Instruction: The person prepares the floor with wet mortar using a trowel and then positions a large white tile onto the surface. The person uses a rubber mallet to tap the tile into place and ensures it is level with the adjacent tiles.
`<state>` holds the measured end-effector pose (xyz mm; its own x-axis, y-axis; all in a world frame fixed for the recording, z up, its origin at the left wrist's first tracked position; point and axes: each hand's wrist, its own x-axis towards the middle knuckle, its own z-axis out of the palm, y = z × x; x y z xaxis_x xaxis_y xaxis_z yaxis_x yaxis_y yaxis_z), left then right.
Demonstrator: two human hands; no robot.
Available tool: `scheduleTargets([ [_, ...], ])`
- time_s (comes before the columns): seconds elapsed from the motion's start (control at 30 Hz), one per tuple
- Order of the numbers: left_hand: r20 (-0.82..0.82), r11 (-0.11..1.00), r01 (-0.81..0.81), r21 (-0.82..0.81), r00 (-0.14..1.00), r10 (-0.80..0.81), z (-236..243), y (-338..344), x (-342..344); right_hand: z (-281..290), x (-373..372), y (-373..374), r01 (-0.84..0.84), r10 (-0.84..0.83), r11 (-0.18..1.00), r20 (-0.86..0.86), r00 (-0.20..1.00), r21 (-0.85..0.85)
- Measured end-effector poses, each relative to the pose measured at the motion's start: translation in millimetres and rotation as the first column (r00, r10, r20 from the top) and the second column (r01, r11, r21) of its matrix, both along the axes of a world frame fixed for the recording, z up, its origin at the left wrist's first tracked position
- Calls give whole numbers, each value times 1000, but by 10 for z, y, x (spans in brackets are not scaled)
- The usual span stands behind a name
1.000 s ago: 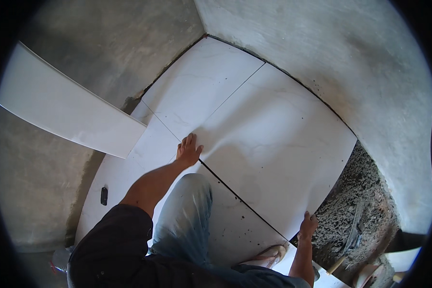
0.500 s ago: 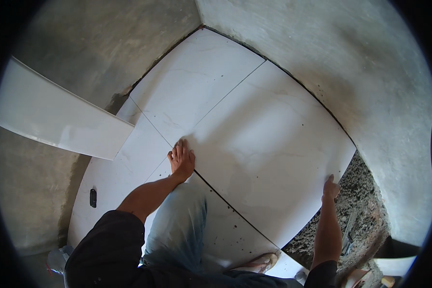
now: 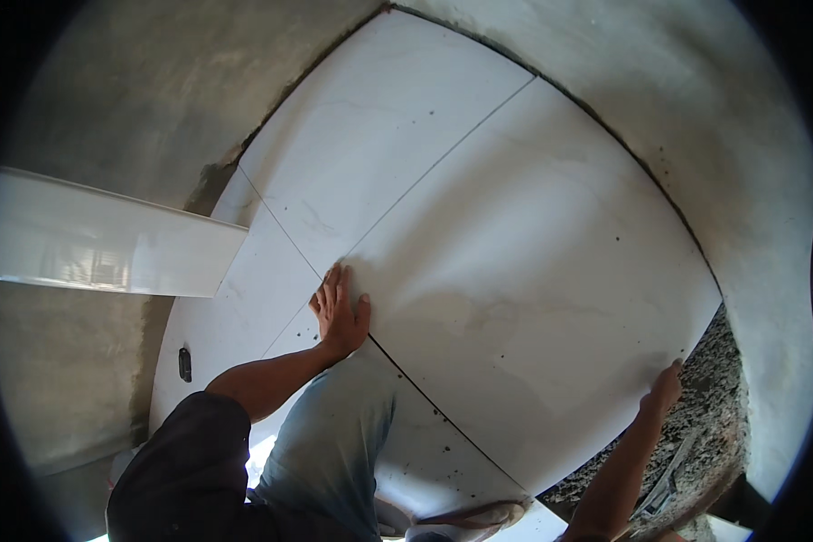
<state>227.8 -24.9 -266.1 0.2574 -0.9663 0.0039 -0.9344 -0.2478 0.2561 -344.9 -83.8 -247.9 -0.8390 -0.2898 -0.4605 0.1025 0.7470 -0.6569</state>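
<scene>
Large white square tile (image 3: 533, 298), flat among laid floor tiles

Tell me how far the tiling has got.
Done: several white tiles already lie flat with thin joints between them. In hand: the big tile, with the left hand pressing flat on its near corner and the right hand at its edge. Left: the rough mortar bed beside that edge lies bare, and a narrow tile strip lies loose on the grey floor.

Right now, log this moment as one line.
left hand: flat on large white tile corner | right hand: grips tile's edge | mortar bed beside
</scene>
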Motion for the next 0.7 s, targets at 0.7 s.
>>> scheduleTargets([
  [0.7, 59, 996, 75, 52, 995, -78, -53, -63, -50, -382, 25, -8, 94, 159, 882, -481, 862, 461],
])
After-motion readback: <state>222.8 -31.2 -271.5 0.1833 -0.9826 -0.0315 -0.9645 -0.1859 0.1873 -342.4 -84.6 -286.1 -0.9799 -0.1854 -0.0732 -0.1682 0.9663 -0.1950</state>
